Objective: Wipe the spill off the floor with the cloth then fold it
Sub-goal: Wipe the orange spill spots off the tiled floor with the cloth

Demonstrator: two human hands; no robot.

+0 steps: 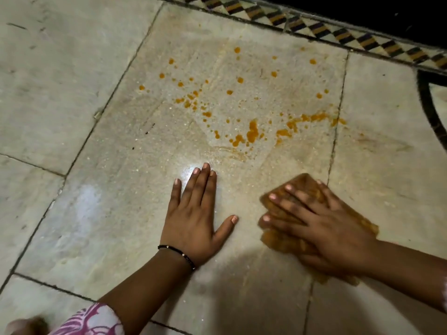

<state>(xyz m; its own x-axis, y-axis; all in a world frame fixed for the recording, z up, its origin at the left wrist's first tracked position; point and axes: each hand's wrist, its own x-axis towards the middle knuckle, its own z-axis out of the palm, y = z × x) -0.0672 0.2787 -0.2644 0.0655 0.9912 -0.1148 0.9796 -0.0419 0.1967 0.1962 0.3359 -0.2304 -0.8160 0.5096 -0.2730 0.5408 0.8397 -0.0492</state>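
Patterned pink-and-white sleeve (89, 321) sat lowest in frame, on the left arm. Left hand (193, 221) lay flat on the floor (72, 105), fingers straight and close together, thumb splayed, holding nothing; a thin black bracelet (177, 253) circled the wrist. Likely a brace.

Right hand (321, 226) pressed down on the cloth (300, 187), fingers straight and slightly fanned across its top. Edges blurred, so probably mid-stroke. Cloth was bunched under the palm, brownish-orange, near the lower right corner of the big tile and crossing the grout line there.

Spill (251, 131): orange drops and smears scattered over the tile's upper middle and right, well apart from the cloth, with a faint wiped streak between them. Patterned border strip (338, 32) ran along the top right.

Judgement: cloth looked soft, limp and light, probably damp, already stained. It should slide easily on the smooth stone under flat palm pressure. For folding, pinching two corners seems best, though the corners were hidden under the hand.
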